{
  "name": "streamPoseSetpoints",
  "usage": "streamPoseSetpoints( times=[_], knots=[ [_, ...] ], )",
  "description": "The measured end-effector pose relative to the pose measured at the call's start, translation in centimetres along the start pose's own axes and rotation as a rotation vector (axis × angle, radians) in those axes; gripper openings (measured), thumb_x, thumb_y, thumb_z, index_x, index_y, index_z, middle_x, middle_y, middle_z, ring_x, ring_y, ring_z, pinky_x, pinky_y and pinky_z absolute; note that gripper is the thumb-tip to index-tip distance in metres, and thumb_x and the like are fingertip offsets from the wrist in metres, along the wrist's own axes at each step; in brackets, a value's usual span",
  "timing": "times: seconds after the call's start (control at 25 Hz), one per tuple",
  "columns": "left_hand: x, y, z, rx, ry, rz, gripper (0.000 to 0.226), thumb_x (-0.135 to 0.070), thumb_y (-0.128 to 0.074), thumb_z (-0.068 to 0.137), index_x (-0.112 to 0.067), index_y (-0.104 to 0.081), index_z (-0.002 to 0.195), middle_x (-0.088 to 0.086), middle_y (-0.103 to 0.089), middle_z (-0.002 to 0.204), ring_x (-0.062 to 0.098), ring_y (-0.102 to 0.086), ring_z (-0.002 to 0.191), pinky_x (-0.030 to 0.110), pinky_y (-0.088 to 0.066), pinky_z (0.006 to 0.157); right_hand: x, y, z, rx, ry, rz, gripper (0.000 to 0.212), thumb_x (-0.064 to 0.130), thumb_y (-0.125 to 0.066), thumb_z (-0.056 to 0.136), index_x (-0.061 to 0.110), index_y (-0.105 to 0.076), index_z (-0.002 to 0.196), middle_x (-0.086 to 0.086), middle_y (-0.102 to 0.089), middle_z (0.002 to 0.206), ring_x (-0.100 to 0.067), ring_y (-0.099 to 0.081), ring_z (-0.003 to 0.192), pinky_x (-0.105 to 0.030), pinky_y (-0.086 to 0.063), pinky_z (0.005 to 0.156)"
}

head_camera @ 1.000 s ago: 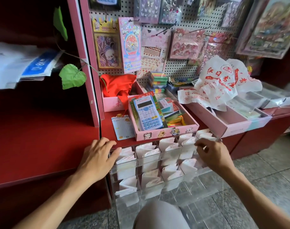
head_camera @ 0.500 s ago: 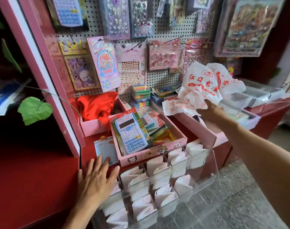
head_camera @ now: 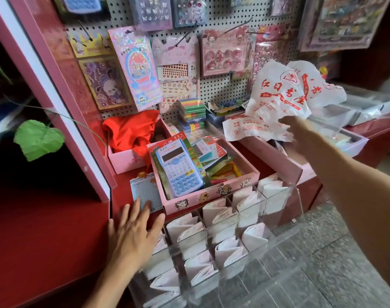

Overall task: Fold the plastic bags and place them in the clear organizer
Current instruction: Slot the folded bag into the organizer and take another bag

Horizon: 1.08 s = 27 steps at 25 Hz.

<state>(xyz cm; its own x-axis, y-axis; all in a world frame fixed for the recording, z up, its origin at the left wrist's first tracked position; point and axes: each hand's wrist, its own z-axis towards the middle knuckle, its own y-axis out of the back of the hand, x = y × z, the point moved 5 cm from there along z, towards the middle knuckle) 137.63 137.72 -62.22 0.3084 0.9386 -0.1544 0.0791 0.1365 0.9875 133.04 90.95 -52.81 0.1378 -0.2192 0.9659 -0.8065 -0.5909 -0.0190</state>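
Pink tray (head_camera: 214,197) behind clear organizer (head_camera: 297,196); left hand (head_camera: 134,236) spread flat, right hand (head_camera: 294,130) pinching plastic bags (head_camera: 276,96).

Crinkled thin plastic bags (head_camera: 276,96), glossy clear acrylic organizer (head_camera: 278,196), matt red cloth (head_camera: 131,130).

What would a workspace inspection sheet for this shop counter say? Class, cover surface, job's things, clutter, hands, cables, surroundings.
Surface: red counter shelf.
Job's things: clear acrylic compartment organizer holding folded white bags; loose white plastic bags with red print on the pink tray.
Clutter: blue calculator in pink cartoon box; red cloth.
Hands: left hand flat by the organizer; right hand at the loose bags, grip unclear.
Cables: nothing seen.
Surroundings: pegboard of sticker packs; green leaf.
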Motion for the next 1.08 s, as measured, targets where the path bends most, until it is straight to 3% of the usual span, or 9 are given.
streamPoseSetpoints(
  times=[0.12, 0.2, 0.28, 0.4, 0.52, 0.64, 0.76, 0.92, 1.08],
  knots=[
    [0.0, 0.1, -0.3, -0.005, -0.006, -0.004, 0.100, -0.081, 0.011, 0.069, -0.038, -0.017, 0.155, -0.011, 0.000, 0.165, 0.015, 0.003, 0.152, 0.048, -0.001, 0.121, -1.0, 0.4, 0.2, -0.022, -0.058, -0.008, 0.033, 0.023, -0.061, 0.092, 0.018, -0.046, 0.122, 0.000, -0.055, 0.092, -0.012, -0.057, 0.074, -0.023, -0.046, 0.053],
    [0.0, 0.3, -0.4, -0.006, -0.003, -0.010, 0.093, -0.083, 0.008, 0.079, -0.037, -0.017, 0.155, -0.011, -0.001, 0.165, 0.015, 0.002, 0.152, 0.048, -0.001, 0.121, -1.6, 0.5, 0.0, 0.008, -0.066, 0.006, 0.036, 0.031, -0.064, 0.090, 0.017, -0.051, 0.121, 0.002, -0.059, 0.089, -0.011, -0.059, 0.064, -0.021, -0.044, 0.049],
    [-0.1, 0.3, -0.3, 0.002, 0.000, -0.016, 0.088, -0.078, 0.002, 0.080, -0.037, -0.018, 0.156, -0.010, -0.001, 0.165, 0.015, 0.002, 0.152, 0.048, -0.002, 0.121, -2.0, 0.7, -0.1, 0.024, -0.068, -0.005, 0.047, 0.038, -0.068, 0.083, 0.014, -0.053, 0.121, 0.002, -0.055, 0.086, -0.011, -0.049, 0.056, -0.022, -0.038, 0.053],
    [-0.1, 0.2, -0.3, 0.003, 0.003, -0.021, 0.080, -0.073, -0.007, 0.085, -0.037, -0.018, 0.155, -0.010, -0.002, 0.165, 0.015, 0.001, 0.152, 0.048, -0.002, 0.121, -1.7, 0.6, -0.4, 0.041, -0.050, 0.086, 0.038, 0.030, -0.066, 0.085, 0.015, -0.050, 0.117, -0.001, -0.049, 0.094, -0.013, -0.049, 0.067, -0.025, -0.043, 0.057],
    [-0.1, 0.3, -0.5, -0.008, -0.003, -0.021, 0.072, -0.070, -0.014, 0.092, -0.037, -0.018, 0.155, -0.010, -0.002, 0.166, 0.015, 0.001, 0.152, 0.049, -0.003, 0.121, -0.9, -0.1, -1.0, 0.030, -0.032, 0.250, 0.018, 0.026, -0.062, 0.082, 0.020, -0.053, 0.096, 0.001, -0.053, 0.098, -0.013, -0.052, 0.079, -0.025, -0.045, 0.064],
    [-0.1, 0.3, -0.3, -0.024, -0.009, -0.025, 0.069, -0.069, -0.017, 0.094, -0.037, -0.019, 0.155, -0.009, -0.004, 0.166, 0.016, -0.001, 0.152, 0.049, -0.004, 0.121, 1.2, -2.2, -2.1, 0.017, 0.063, 0.195, 0.018, 0.026, -0.063, 0.077, 0.022, -0.056, 0.093, 0.002, -0.059, 0.106, -0.014, -0.055, 0.092, -0.027, -0.042, 0.075],
    [-0.1, 0.2, -0.3, -0.025, -0.009, -0.024, 0.069, -0.069, -0.017, 0.094, -0.037, -0.019, 0.155, -0.009, -0.004, 0.166, 0.017, -0.001, 0.152, 0.049, -0.004, 0.121, 2.6, -6.7, -5.7, 0.227, 0.108, 0.076, 0.006, 0.022, -0.058, 0.089, 0.018, -0.060, 0.092, 0.003, -0.059, 0.099, -0.016, -0.057, 0.083, -0.029, -0.042, 0.068],
    [-0.2, 0.3, -0.6, -0.037, -0.023, -0.042, 0.075, -0.071, -0.012, 0.089, -0.035, -0.017, 0.155, -0.009, -0.007, 0.166, 0.017, -0.003, 0.153, 0.049, -0.005, 0.121, 1.5, -11.5, -13.8, 0.564, 0.099, 0.026, 0.022, 0.018, -0.062, 0.087, 0.010, -0.063, 0.107, -0.003, -0.065, 0.092, -0.019, -0.059, 0.079, -0.030, -0.045, 0.068],
    [-0.1, 1.3, -1.4, -0.171, -0.036, -0.298, 0.074, -0.057, -0.044, 0.095, -0.027, -0.015, 0.157, -0.001, -0.032, 0.159, 0.017, -0.022, 0.148, 0.047, -0.005, 0.122, -0.4, -13.8, -22.4, 0.727, 0.149, -0.319, 0.028, 0.027, -0.064, 0.088, 0.014, -0.072, 0.112, 0.007, -0.072, 0.103, -0.012, -0.062, 0.096, -0.032, -0.046, 0.078]
  ],
)
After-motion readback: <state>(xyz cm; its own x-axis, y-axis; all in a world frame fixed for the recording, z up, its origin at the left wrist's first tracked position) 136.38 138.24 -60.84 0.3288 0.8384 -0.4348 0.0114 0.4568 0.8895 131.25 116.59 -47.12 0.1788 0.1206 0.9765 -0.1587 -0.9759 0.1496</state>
